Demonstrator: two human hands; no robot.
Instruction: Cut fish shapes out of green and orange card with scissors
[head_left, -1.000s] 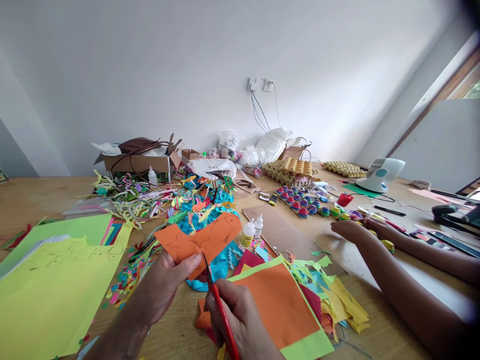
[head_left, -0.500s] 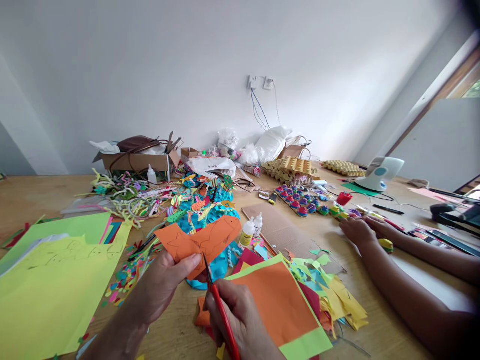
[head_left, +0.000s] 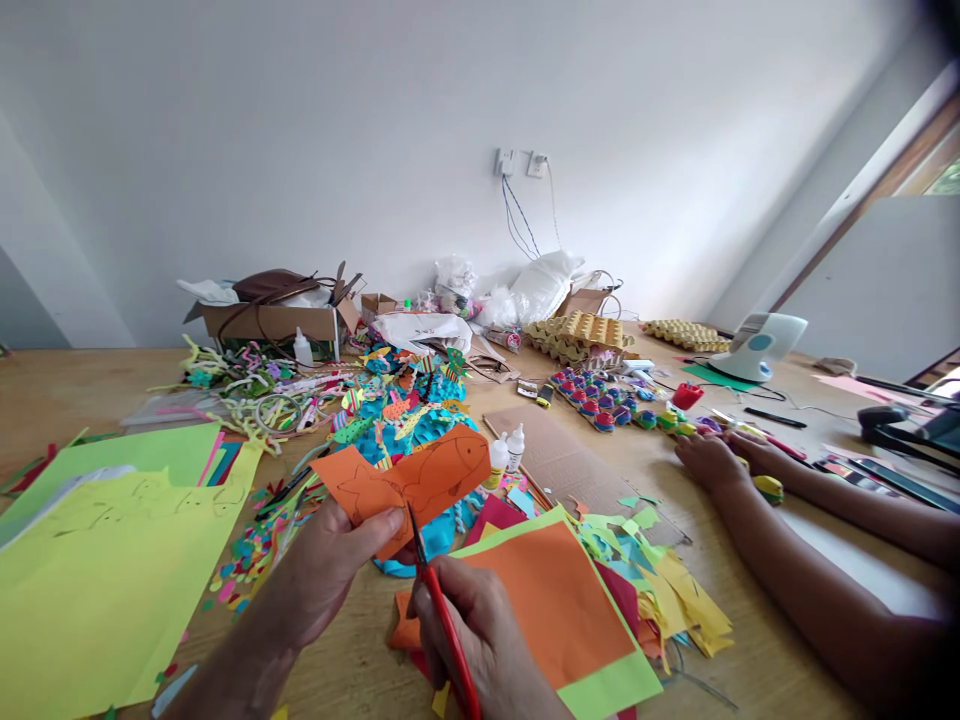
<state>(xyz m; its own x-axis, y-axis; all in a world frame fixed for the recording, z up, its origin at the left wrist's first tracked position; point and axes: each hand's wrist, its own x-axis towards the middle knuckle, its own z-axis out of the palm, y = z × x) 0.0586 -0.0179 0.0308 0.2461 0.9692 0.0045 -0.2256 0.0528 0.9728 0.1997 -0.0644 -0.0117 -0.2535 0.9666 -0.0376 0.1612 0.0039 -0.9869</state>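
Pinched between the thumb and fingers of my left hand [head_left: 334,560] is a piece of orange paper [head_left: 439,470] with fish outlines drawn on it. My right hand [head_left: 480,620] grips red-handled scissors [head_left: 450,640], their blades at the lower middle edge of that paper. Beneath my right hand and to its right lies an orange sheet [head_left: 559,600] on a light green one. Behind the held paper are blue crafted pieces with colourful paper fish [head_left: 397,410]. Two small glue bottles [head_left: 515,448] stand just right of it.
Yellow paper [head_left: 112,600] with drawings lies at left, beside scattered confetti [head_left: 240,560]. Paper scraps [head_left: 667,590] lie right of the orange sheet. Another person's forearms [head_left: 795,570] reach in from the right, near painted egg-carton pieces [head_left: 600,400]. A cardboard box [head_left: 277,325] stands behind.
The right part of the held orange paper has tilted, showing more of a fish drawing. My hands and the scissors have hardly moved.
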